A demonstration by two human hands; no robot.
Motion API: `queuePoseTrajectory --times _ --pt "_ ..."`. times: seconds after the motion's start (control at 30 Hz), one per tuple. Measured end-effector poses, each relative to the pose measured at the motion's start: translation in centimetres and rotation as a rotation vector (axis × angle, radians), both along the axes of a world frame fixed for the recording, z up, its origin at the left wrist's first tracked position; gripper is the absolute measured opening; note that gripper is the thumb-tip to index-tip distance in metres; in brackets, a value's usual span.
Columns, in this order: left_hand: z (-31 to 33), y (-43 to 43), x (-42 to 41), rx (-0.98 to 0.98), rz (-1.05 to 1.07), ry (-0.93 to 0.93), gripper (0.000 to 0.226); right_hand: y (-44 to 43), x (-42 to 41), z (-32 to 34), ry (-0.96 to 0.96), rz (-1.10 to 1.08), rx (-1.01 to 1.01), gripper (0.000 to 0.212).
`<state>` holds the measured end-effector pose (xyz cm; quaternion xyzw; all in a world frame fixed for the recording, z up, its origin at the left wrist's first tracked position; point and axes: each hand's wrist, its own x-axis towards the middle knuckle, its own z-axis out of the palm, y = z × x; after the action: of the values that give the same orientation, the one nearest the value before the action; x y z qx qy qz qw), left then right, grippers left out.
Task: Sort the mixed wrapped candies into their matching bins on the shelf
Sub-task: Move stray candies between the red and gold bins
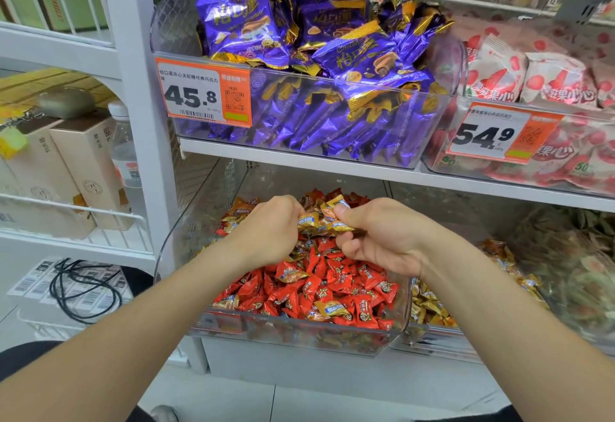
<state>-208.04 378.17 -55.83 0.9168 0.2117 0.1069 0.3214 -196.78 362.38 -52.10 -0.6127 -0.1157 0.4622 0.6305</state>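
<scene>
- Left hand (266, 227) and right hand (379, 238), fingers curled tight, grip gold candies (316, 222) together.
- Clear bin (186, 245) beneath holds red candies (336, 280), some gold mixed in.

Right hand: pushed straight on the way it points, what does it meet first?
The gold candies that the right hand pinches, then the left hand just beyond, also gripping them. Depths look matched, but one view only.

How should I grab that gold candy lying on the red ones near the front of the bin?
Probably come straight down from above and pinch the gold candy across its puffy middle. It lies flat and uncovered on top of the red candies, and the front wall of the clear bin blocks a sideways reach.
</scene>
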Motion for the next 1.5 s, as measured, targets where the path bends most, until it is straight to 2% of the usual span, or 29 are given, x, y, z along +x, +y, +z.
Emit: queuePoseTrajectory --times 0.1,0.27,0.37,0.43,0.53,0.6,0.67,0.73,0.83,0.9,0.97,1.03,1.07,1.13,1.27,1.37,1.5 --pt "0.3 -0.5 0.0 -0.165 0.091 -0.112 0.030 0.1 0.0 -0.2 -0.040 0.002 -0.027 0.032" --pt "1.2 -0.9 -0.7 -0.521 0.146 -0.140 0.038 0.0 0.0 0.4 -0.030 0.019 -0.042 0.006" --pt "1.2 -1.0 -1.1 -0.604 0.117 -0.163 0.054 -0.3 0.0 0.5 -0.089 0.031 -0.123 0.008" --pt "1.4 -1.1 -1.4 -0.699 0.124 -0.187 0.049 -0.4 -0.5 0.9 -0.194 0.057 -0.193 0.005" --pt "1.8 -1.0 -1.6 -0.810 0.153 -0.175 0.025 -0.8 -1.1 1.5 -0.462 0.114 -0.397 0.014" --pt "2.0 -0.9 -1.9 -0.861 0.171 -0.134 0.016 -0.7 -1.3 1.6 -0.598 0.163 -0.502 0.027" --pt "2.3 -0.7 -2.2 -0.896 0.154 -0.098 0.011 -0.5 -1.5 1.7 -0.685 0.186 -0.520 0.044" --pt "2.3 -0.4 -2.4 -0.845 0.098 -0.075 0.011 -0.3 -1.6 1.6 -0.773 0.206 -0.517 0.055" --pt "2.2 0.6 -2.9 -0.567 -0.051 -0.014 0.014 -0.7 -1.6 1.1 -0.794 0.229 -0.410 0.051" --pt "2.1 1.2 -3.3 -0.317 -0.189 0.062 0.009 -1.1 -1.4 1.0 -0.786 0.277 -0.347 0.037" --pt "2.0 1.5 -3.8 -0.088 -0.287 0.166 0.019 -1.6 -1.1 1.0 -0.774 0.327 -0.303 0.012" --pt "1.7 1.5 -4.0 0.061 -0.311 0.245 0.028 -1.9 -0.9 0.8 -0.749 0.355 -0.259 0.029" --pt "1.5 1.3 -4.1 0.111 -0.305 0.263 0.030 -2.1 -0.8 0.7 -0.773 0.369 -0.232 0.030" --pt "1.2 0.9 -4.0 0.182 -0.289 0.270 0.034 -2.5 -0.5 0.8 -0.905 0.449 -0.203 0.014" --pt "0.9 0.5 -3.6 0.234 -0.318 0.278 0.023 -3.1 -0.6 0.9 -1.123 0.683 -0.309 0.031" --pt "1.1 0.3 -3.3 0.227 -0.327 0.288 0.013 -3.0 -1.0 0.0 -1.191 0.812 -0.369 0.017" --pt "1.0 -0.4 -3.0 0.247 -0.241 0.193 0.039 -2.5 -1.5 -0.5 -1.340 0.893 -0.370 0.018"
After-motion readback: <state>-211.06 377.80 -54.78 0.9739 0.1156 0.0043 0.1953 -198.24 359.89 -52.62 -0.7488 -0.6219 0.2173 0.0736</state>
